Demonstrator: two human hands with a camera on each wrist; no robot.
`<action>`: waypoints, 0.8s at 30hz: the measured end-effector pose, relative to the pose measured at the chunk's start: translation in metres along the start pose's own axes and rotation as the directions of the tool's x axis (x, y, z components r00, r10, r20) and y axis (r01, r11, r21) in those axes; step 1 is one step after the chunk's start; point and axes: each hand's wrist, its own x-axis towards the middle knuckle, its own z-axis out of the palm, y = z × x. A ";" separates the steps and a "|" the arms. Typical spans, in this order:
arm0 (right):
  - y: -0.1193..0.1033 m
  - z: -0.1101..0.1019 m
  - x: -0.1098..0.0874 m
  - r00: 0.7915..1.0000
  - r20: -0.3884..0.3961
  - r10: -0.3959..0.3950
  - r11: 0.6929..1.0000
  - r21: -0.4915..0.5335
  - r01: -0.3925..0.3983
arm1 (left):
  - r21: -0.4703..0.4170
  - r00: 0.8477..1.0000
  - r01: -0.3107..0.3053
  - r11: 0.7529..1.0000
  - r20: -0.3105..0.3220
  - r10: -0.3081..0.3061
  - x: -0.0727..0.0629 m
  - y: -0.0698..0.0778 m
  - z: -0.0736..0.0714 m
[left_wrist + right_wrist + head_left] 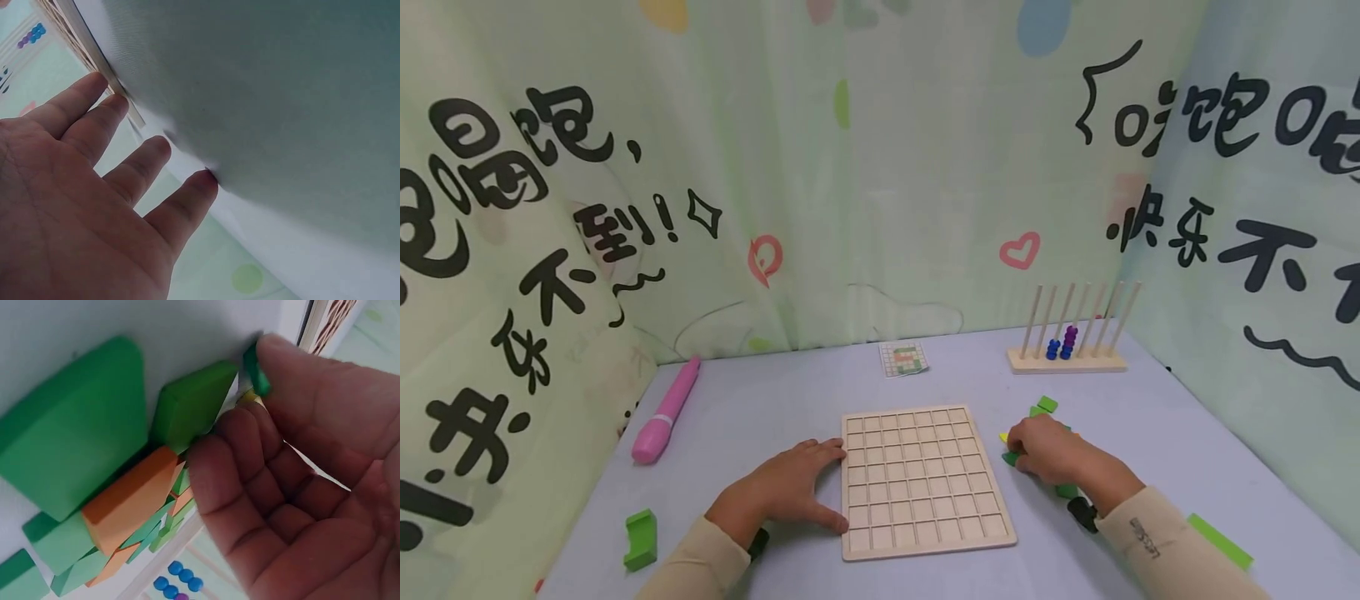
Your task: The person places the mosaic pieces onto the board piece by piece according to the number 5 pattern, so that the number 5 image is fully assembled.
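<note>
A square wooden grid board [925,479] lies on the table in the middle of the head view. My left hand [797,483] is at its left edge, fingers spread and fairly straight; in the left wrist view, fingertips [115,103] meet the board's side. Right of the board, my right hand [1048,450] reaches down over a cluster of blocks, its fingers curled. In the right wrist view the thumb [281,362] is against a small green block [255,370], with a yellow piece [249,397] partly hidden behind the fingers. I cannot tell whether the hand pinches either one.
Green blocks [81,425] and orange blocks [134,500] crowd beside the right hand. A bead rack [1067,362] and a patterned card [904,359] stand farther back. A pink pen-like object [666,412] and green arch block [641,540] lie left; a green strip [1220,540] lies right.
</note>
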 end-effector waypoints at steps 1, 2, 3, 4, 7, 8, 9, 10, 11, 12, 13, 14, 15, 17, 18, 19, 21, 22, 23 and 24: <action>-0.001 0.000 0.000 1.000 -0.001 0.007 1.000 0.010 -0.007 | -0.003 1.000 -0.002 1.000 -0.002 0.002 0.000 0.000 0.000; -0.001 0.000 -0.001 1.000 -0.005 0.009 1.000 0.025 -0.009 | -0.006 1.000 -0.003 1.000 -0.004 0.003 0.000 -0.001 0.000; -0.001 0.000 -0.001 1.000 -0.013 -0.001 0.999 0.033 0.001 | -0.008 1.000 -0.006 1.000 -0.006 0.006 0.000 -0.001 -0.001; -0.002 0.000 -0.002 1.000 -0.020 -0.006 0.999 0.046 0.007 | -0.008 1.000 -0.008 1.000 -0.008 0.008 0.000 -0.001 -0.001; -0.003 0.002 -0.003 0.998 -0.042 -0.049 0.997 0.049 0.051 | -0.009 1.000 -0.018 1.000 -0.011 0.018 -0.001 0.000 -0.002; -0.003 0.002 -0.003 0.997 -0.047 -0.064 0.997 0.044 0.066 | -0.011 1.000 -0.020 1.000 -0.011 0.020 0.000 0.000 -0.002; -0.004 0.002 -0.003 0.996 -0.050 -0.076 0.996 0.038 0.078 | -0.014 1.000 -0.022 1.000 -0.010 0.022 0.000 0.000 -0.002; -0.005 0.003 -0.003 0.996 -0.051 -0.075 0.996 0.041 0.077 | -0.017 1.000 -0.021 1.000 -0.008 0.021 0.000 0.001 -0.002; -0.005 0.003 -0.003 0.996 -0.052 -0.078 0.996 0.040 0.081 | -0.020 1.000 -0.021 1.000 -0.006 0.021 0.000 0.001 -0.002; -0.005 0.004 -0.003 0.995 -0.055 -0.089 0.995 0.038 0.091 | -0.023 1.000 -0.021 1.000 -0.006 0.021 0.000 0.001 -0.002; -0.005 0.004 -0.002 0.994 -0.059 -0.095 0.995 0.036 0.097 | -0.025 1.000 -0.020 1.000 -0.005 0.020 0.000 0.001 -0.002; -0.005 0.004 -0.003 0.993 -0.064 -0.098 0.994 0.041 0.101 | -0.022 1.000 -0.018 1.000 -0.003 0.018 0.001 0.001 -0.002; -0.006 0.004 -0.002 0.992 -0.073 -0.103 0.993 0.046 0.106 | -0.019 1.000 -0.015 1.000 -0.002 0.015 0.001 0.001 -0.001; -0.007 0.003 -0.002 0.988 -0.095 -0.123 0.991 0.042 0.127 | -0.016 1.000 -0.009 1.000 0.000 0.009 0.001 0.000 -0.001; -0.009 0.002 -0.002 0.984 -0.108 -0.141 0.989 0.032 0.145 | -0.015 1.000 -0.006 1.000 0.000 0.006 0.002 0.000 0.000; -0.011 0.001 -0.001 0.983 -0.116 -0.142 0.988 0.036 0.147 | -0.014 1.000 -0.002 1.000 0.002 0.002 0.002 0.000 0.000; -0.016 -0.002 0.000 0.978 -0.133 -0.163 0.985 0.036 0.169 | -0.013 1.000 0.003 1.000 0.003 -0.003 0.001 0.000 -0.001; -0.019 -0.004 0.001 0.975 -0.137 -0.173 0.983 0.038 0.180 | -0.015 1.000 0.005 1.000 0.002 -0.005 0.001 0.000 -0.001; -0.022 -0.006 0.002 0.974 -0.141 -0.178 0.981 0.050 0.187 | -0.016 1.000 0.007 1.000 0.002 -0.007 0.000 0.000 -0.002; -0.025 -0.008 0.003 0.971 -0.145 -0.188 0.978 0.065 0.199 | -0.017 1.000 0.008 1.000 0.000 -0.008 0.000 0.001 -0.003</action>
